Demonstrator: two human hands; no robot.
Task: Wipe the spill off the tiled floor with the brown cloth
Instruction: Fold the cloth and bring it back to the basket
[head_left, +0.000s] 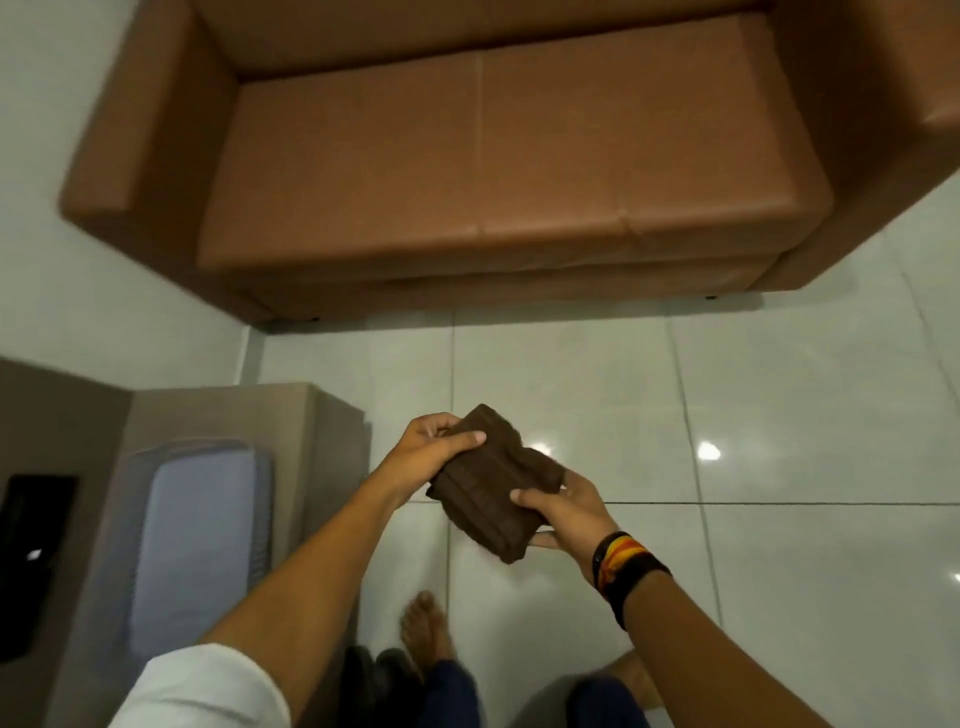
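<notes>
A folded brown cloth (493, 483) is held in the air above the white tiled floor (727, 395), in the lower middle of the head view. My left hand (434, 452) grips its upper left end, thumb on top. My right hand (563, 512) holds its lower right edge, fingers under it; that wrist wears dark and striped bands. No spill shows clearly on the glossy tiles; only bright light reflections appear.
A brown leather sofa (493, 156) fills the top, close to the floor area ahead. A low beige cabinet (234, 415) with a grey-blue tray (202, 545) stands at the left. My bare feet (423, 629) are below the cloth.
</notes>
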